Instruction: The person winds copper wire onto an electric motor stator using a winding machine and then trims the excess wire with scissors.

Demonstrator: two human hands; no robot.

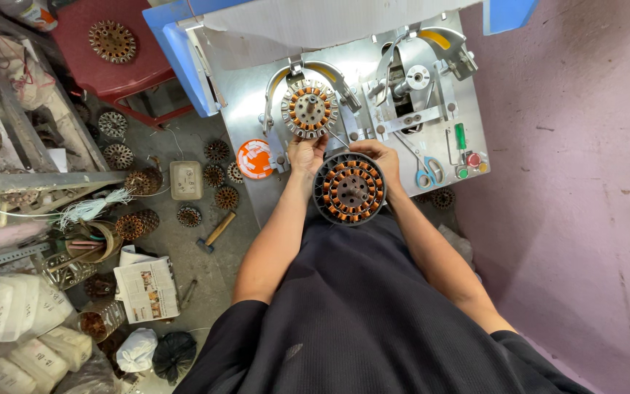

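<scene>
I hold a round black stator ring with orange copper coils (350, 188) against my lap at the front edge of a metal winding machine (249, 87). My right hand (382, 156) grips its upper right rim. At its upper left my left hand (306, 152) pinches something small, likely a wire end, just below a second wound stator (309, 109) mounted on the machine's left spindle. The right spindle (418, 76) carries no stator.
Blue-handled scissors (424, 174), a green switch and a red button (473, 159) lie on the machine's right side, an orange tape roll (255, 159) on its left. Several stators, a hammer (216, 231), a newspaper (147, 290) and sacks litter the floor at left. A red stool (111, 44) stands behind.
</scene>
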